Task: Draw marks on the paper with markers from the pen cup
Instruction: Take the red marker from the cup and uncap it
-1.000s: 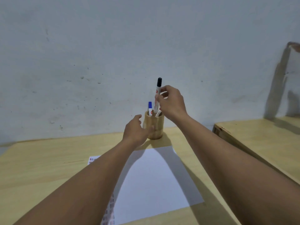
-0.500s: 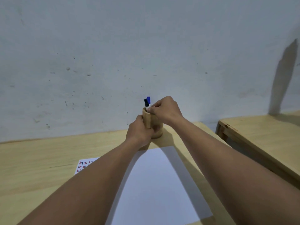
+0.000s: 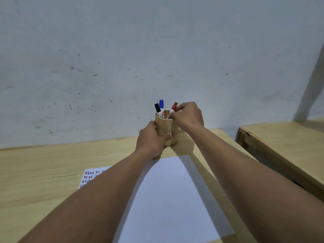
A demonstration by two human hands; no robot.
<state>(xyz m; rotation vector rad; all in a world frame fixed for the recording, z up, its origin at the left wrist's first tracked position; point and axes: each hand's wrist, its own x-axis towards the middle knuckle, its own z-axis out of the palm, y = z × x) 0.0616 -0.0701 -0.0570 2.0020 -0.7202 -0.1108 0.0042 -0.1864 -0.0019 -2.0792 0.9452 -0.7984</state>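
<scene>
While the left hand (image 3: 151, 139) wraps the cup (image 3: 167, 129), likely to keep it from tipping or sliding, the right hand (image 3: 188, 115) pinches the red marker (image 3: 173, 108) just below its cap, at the cup's rim. Grip looks set for a lift; the marker's lower end sits inside the cup. Black marker (image 3: 157, 109) and blue marker (image 3: 161, 106) lean at the far-left side of the cup, away from the right fingers, untouched. Count: three markers, one cup, two sheets. Blank paper (image 3: 173, 195) lies between the forearms, nearer the body than both hands, no marks on it. Marked sheet (image 3: 92, 176) pokes out under the left forearm, rows of red, blue and dark dashes.
</scene>
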